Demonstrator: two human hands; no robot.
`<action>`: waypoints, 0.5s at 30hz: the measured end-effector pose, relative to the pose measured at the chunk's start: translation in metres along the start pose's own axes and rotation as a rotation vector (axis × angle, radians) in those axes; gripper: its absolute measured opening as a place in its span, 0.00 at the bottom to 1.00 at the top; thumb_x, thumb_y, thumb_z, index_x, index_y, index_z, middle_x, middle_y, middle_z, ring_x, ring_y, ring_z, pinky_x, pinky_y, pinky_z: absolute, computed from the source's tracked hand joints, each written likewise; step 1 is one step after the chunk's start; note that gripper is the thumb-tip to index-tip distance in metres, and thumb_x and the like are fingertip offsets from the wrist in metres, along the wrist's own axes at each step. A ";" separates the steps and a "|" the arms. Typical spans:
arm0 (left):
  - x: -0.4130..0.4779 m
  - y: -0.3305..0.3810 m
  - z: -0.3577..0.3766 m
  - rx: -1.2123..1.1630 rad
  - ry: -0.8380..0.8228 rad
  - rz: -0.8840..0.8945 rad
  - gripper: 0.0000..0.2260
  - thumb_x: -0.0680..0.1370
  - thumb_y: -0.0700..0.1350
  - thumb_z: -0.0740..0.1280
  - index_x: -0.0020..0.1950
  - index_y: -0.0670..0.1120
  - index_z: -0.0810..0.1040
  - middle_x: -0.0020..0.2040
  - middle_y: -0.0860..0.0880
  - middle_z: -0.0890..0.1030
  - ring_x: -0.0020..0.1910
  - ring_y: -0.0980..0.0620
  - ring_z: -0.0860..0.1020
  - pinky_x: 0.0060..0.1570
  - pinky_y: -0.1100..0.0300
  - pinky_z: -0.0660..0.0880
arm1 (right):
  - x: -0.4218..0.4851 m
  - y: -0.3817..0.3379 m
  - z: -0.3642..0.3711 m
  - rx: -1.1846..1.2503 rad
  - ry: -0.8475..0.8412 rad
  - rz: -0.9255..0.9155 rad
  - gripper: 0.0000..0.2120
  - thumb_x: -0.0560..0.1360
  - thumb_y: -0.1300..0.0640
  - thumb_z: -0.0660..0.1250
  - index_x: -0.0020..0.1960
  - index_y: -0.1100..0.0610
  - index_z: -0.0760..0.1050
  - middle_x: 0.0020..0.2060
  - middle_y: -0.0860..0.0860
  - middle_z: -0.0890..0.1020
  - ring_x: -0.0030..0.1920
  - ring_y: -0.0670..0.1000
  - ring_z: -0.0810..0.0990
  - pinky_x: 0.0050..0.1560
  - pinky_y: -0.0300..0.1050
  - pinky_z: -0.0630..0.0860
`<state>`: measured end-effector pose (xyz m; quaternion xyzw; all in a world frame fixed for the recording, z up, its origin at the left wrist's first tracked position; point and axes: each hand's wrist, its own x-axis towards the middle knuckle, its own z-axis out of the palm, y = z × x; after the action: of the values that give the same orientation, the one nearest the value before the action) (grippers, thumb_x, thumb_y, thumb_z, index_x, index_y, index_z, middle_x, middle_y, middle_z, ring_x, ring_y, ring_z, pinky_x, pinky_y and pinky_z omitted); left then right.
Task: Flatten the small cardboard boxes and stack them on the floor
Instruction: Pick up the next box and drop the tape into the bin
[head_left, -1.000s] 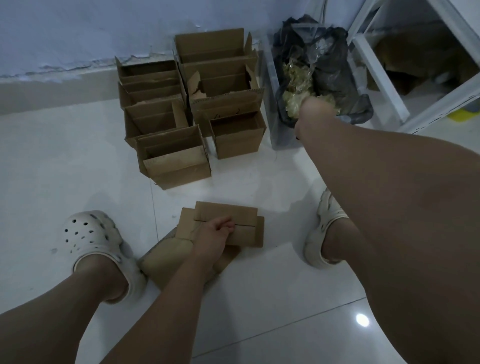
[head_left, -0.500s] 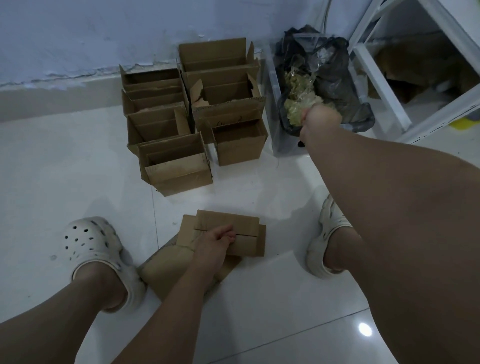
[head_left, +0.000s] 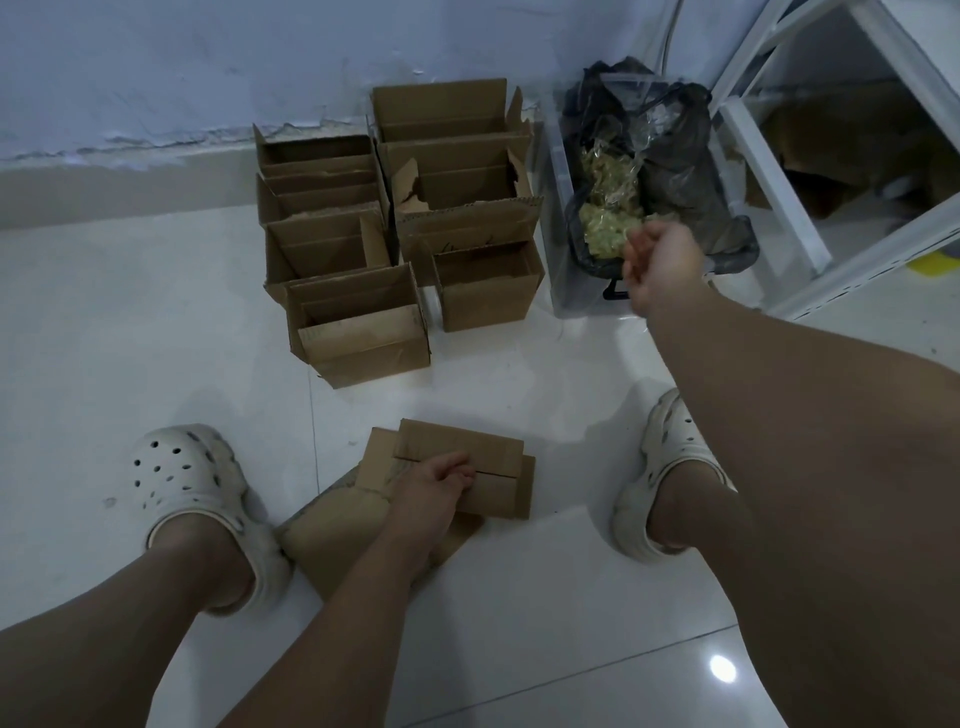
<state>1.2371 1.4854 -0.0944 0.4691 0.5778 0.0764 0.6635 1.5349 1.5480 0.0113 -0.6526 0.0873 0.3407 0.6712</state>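
Fingers of the left hand (head_left: 431, 486) are curled down together onto the flattened box (head_left: 493, 452), gripping it at the slit between its flaps. That box lies on the tiled floor (head_left: 104, 338) between the two white clogs (head_left: 182, 478), on top of another flat cardboard sheet (head_left: 332, 535) that juts out at an angle toward the left foot. The right hand (head_left: 660, 265) hangs in the air, well apart, its fingers drawn into a loose fist with nothing showing in it, just in front of the black bin bag (head_left: 675, 156). Beyond the pile, a cluster of open boxes (head_left: 363, 332) stands upright near the wall, none yet flattened.

The likely trouble is the pile itself: the sheets are not squared up, and the tile looks glossy, so more layers could slide off. If the left hand lifts, the creased cardboard may spring back open. The left clog sits touching the lower sheet and could drag it.
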 end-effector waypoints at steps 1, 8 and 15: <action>0.000 0.001 0.000 0.014 -0.005 0.010 0.13 0.78 0.37 0.63 0.61 0.47 0.78 0.49 0.54 0.82 0.53 0.55 0.78 0.62 0.57 0.72 | -0.005 0.009 -0.003 -0.053 0.023 0.017 0.06 0.76 0.61 0.60 0.45 0.57 0.76 0.34 0.48 0.79 0.29 0.44 0.74 0.31 0.35 0.68; -0.008 0.001 0.005 0.719 0.072 0.429 0.09 0.78 0.39 0.61 0.52 0.44 0.80 0.52 0.48 0.79 0.46 0.55 0.74 0.44 0.68 0.67 | -0.045 0.114 -0.024 -0.766 -0.041 0.078 0.09 0.77 0.63 0.61 0.39 0.60 0.75 0.44 0.59 0.80 0.42 0.55 0.77 0.39 0.44 0.70; -0.009 -0.002 0.004 0.896 0.066 0.465 0.25 0.75 0.41 0.66 0.71 0.43 0.66 0.68 0.45 0.68 0.63 0.46 0.68 0.64 0.57 0.64 | -0.116 0.186 -0.056 -1.007 -0.074 -0.030 0.07 0.80 0.55 0.57 0.49 0.56 0.73 0.46 0.53 0.78 0.48 0.55 0.76 0.43 0.41 0.66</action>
<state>1.2370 1.4763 -0.0897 0.8214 0.4547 -0.0184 0.3438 1.3592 1.4400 -0.0829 -0.8841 -0.1211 0.3535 0.2806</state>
